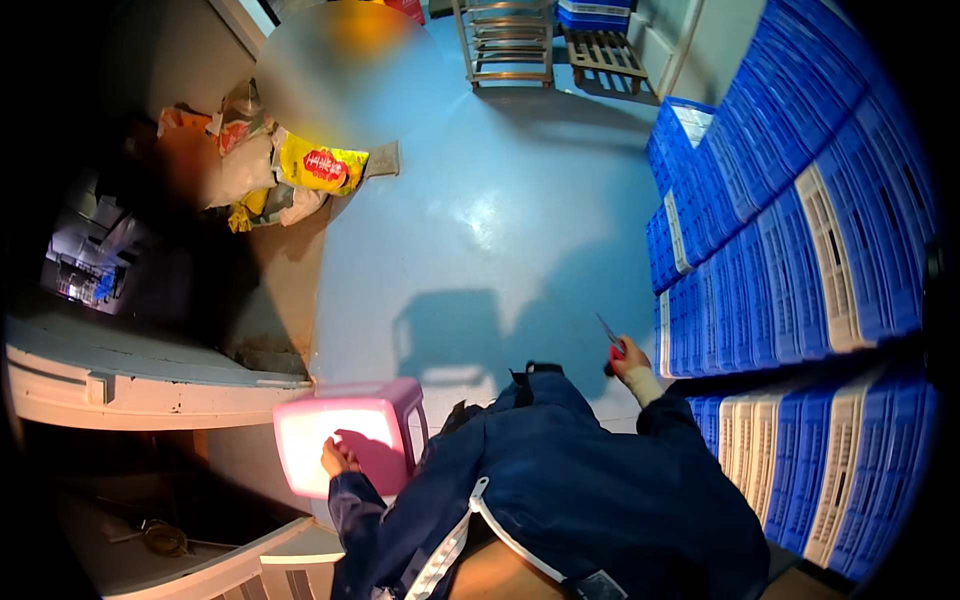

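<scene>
Right grip (pixel 628 360), right of centre in frame, clamped round red-handled metal scissors (pixel 612 342); blades point toward top of frame, likely to keep tips clear of navy jacket (pixel 600 480). Left grip (pixel 340 458), lower left, on or just over seat of pink plastic stool (pixel 305 430); fingers curled, cannot tell if clamped on it. Blue and white plastic crates (pixel 790 300) stacked along right edge, probably to save floor (pixel 480 200) room. Yellow printed bag (pixel 345 174) among heaped sacks (pixel 246 170), upper left.
</scene>
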`<state>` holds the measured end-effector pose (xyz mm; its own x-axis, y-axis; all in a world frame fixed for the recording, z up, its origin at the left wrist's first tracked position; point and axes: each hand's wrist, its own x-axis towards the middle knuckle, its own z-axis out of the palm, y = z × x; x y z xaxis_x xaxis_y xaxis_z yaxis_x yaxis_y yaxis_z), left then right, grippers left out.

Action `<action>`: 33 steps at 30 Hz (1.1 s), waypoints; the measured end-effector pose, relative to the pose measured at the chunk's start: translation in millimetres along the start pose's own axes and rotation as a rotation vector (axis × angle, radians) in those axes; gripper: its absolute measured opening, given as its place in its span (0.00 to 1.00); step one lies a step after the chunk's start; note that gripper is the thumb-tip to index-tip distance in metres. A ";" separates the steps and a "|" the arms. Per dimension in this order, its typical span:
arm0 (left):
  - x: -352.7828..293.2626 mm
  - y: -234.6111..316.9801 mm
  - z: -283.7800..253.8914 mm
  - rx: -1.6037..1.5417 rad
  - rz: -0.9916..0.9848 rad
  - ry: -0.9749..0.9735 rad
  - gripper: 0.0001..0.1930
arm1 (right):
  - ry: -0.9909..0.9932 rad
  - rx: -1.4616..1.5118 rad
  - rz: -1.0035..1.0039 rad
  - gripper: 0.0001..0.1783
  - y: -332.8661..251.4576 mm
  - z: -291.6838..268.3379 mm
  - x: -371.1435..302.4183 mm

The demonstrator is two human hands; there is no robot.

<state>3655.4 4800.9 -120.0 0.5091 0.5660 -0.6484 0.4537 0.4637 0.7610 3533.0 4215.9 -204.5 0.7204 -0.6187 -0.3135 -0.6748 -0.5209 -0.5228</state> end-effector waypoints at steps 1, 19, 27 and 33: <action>13.6 13.7 27.9 0.012 0.027 -0.026 0.12 | -0.069 -0.033 0.120 0.28 2.7 7.3 3.8; 166.8 196.9 495.4 0.008 0.222 -0.211 0.07 | 0.018 0.123 0.076 0.23 -218.8 35.0 470.1; 251.4 254.9 701.2 0.095 0.221 -0.297 0.08 | -0.051 0.057 -0.127 0.23 -414.3 24.2 677.9; 305.9 304.6 901.1 0.173 0.194 -0.449 0.09 | 0.089 0.080 0.192 0.22 -369.1 48.4 752.3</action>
<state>4608.3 4501.1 -105.3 0.8423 0.2645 -0.4697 0.4149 0.2383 0.8781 4331.7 3971.2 -285.7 0.5602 -0.7535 -0.3441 -0.7811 -0.3422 -0.5223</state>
